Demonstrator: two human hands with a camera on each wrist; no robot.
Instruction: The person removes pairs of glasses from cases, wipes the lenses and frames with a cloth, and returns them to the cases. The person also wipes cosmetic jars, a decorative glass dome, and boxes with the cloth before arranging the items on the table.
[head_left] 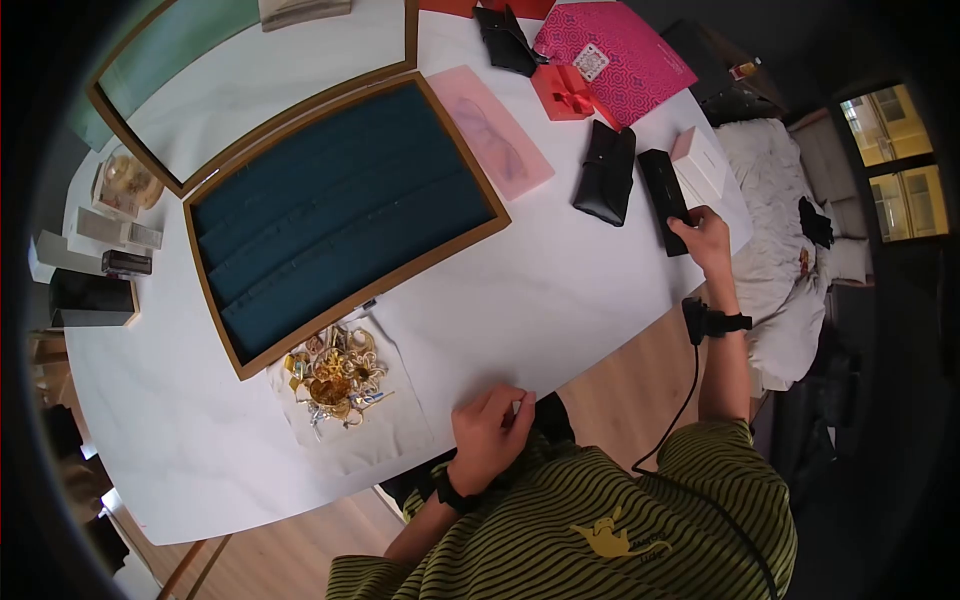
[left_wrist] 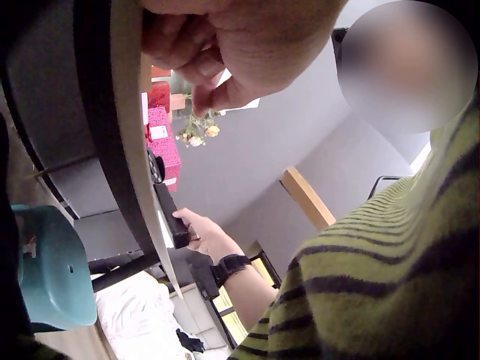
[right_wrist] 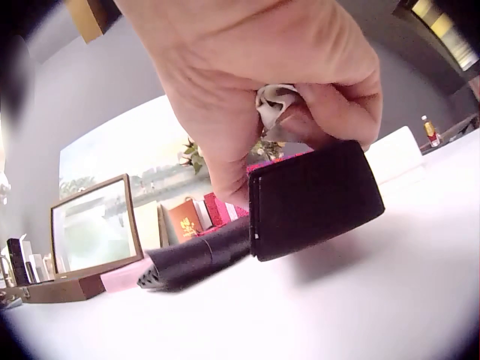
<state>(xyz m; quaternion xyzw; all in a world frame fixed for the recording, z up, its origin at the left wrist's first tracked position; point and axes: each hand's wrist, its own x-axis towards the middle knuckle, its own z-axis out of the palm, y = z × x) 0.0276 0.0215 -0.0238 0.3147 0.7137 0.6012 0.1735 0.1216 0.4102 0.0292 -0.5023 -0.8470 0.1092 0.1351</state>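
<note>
At the table's right side, my right hand [head_left: 708, 243] grips the near end of a long black box [head_left: 660, 185], thumb on one side. The right wrist view shows the box's dark end [right_wrist: 319, 201] raised above the tabletop, between thumb and fingers of the hand [right_wrist: 262, 60]. A crumpled whitish piece [right_wrist: 276, 103] is tucked under that palm. My left hand [head_left: 487, 437] rests by the table's front edge, fingers loosely curled; nothing shows in it. Close up in the left wrist view, the same hand [left_wrist: 247, 45] has its fingers bent inward.
A black pouch [head_left: 605, 172] and white box [head_left: 699, 165] flank the black box. Left of them lie a pink sheet [head_left: 495, 135] and an open wooden case [head_left: 340, 215] with dark lining. Jewellery [head_left: 338, 378] is heaped on a cloth [head_left: 375, 440]. A pink bag [head_left: 625, 55] stands far back.
</note>
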